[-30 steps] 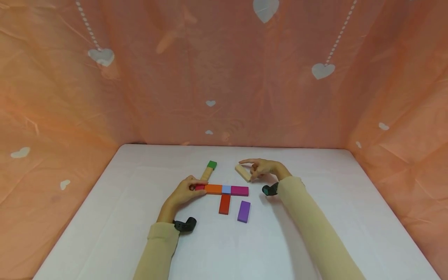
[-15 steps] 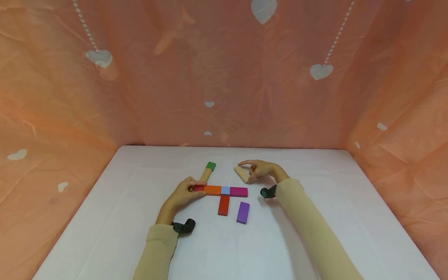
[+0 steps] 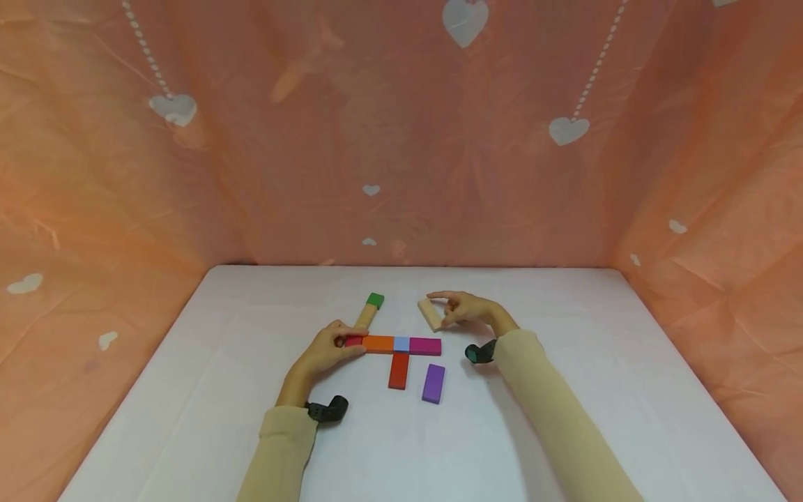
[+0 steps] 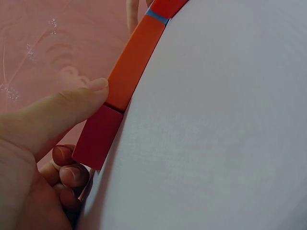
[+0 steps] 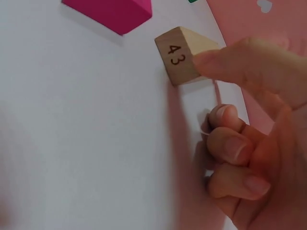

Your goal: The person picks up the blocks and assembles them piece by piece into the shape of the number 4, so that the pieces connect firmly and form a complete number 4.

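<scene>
My left hand [image 3: 327, 346] grips the left end of a row of wooden blocks, thumb on the near side and index finger on the far side of the crimson block [image 4: 98, 136]. The row runs on through an orange block [image 3: 378, 344], a small light-blue block [image 3: 401, 344] and a magenta block [image 3: 425, 346]. Beyond the row, my right hand [image 3: 467, 308] pinches a plain wooden block [image 3: 430, 315] between index finger and thumb, its remaining fingers curled. The thumb presses the end face marked 43 in the right wrist view. This block lies at a slant.
A red block [image 3: 398, 371] extends toward me from under the light-blue one. To its right lies a loose purple block [image 3: 433, 384]. Behind the left hand, a plain block [image 3: 366, 317] slants away, with a green block [image 3: 376, 300] at its far end. An orange curtain surrounds the white table [image 3: 564, 418].
The plain block under my right hand has turned slightly, its slant now steeper toward me. The left hand keeps its place on the row. The whole head view has shifted slightly.
</scene>
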`<move>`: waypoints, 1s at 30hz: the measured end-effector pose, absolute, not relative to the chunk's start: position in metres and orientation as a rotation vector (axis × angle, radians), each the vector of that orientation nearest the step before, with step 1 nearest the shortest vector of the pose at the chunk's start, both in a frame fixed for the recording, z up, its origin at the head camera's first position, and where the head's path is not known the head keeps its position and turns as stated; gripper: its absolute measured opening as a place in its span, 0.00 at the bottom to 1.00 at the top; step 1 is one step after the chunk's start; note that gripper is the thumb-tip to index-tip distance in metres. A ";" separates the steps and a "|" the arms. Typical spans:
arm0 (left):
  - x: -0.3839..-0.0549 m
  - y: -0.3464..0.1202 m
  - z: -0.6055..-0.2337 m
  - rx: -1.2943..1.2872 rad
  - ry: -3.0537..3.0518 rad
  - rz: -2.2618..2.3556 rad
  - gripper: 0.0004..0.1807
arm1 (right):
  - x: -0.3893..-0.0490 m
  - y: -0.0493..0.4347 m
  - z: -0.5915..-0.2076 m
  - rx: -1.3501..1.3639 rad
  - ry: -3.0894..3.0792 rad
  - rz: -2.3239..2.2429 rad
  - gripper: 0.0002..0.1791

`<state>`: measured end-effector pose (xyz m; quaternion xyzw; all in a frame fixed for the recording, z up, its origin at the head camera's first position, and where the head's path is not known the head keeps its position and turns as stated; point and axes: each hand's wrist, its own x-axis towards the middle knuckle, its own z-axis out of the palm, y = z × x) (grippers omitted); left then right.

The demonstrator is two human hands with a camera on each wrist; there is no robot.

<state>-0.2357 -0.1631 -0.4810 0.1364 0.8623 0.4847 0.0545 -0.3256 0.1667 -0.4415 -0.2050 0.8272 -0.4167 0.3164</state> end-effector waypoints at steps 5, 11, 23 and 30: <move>-0.235 -0.163 -0.481 0.413 2.617 1.471 0.18 | -0.324 0.165 -0.440 -0.528 2.199 -1.076 0.40; -0.236 -0.163 -0.482 0.403 2.617 1.468 0.18 | -0.318 0.158 -0.440 -0.508 2.305 -1.083 0.38; -0.235 -0.164 -0.483 0.444 2.630 1.468 0.18 | -0.314 0.157 -0.443 -0.494 2.326 -1.109 0.39; -0.236 -0.163 -0.482 0.400 2.613 1.465 0.18 | -0.315 0.155 -0.445 -0.464 2.368 -1.086 0.39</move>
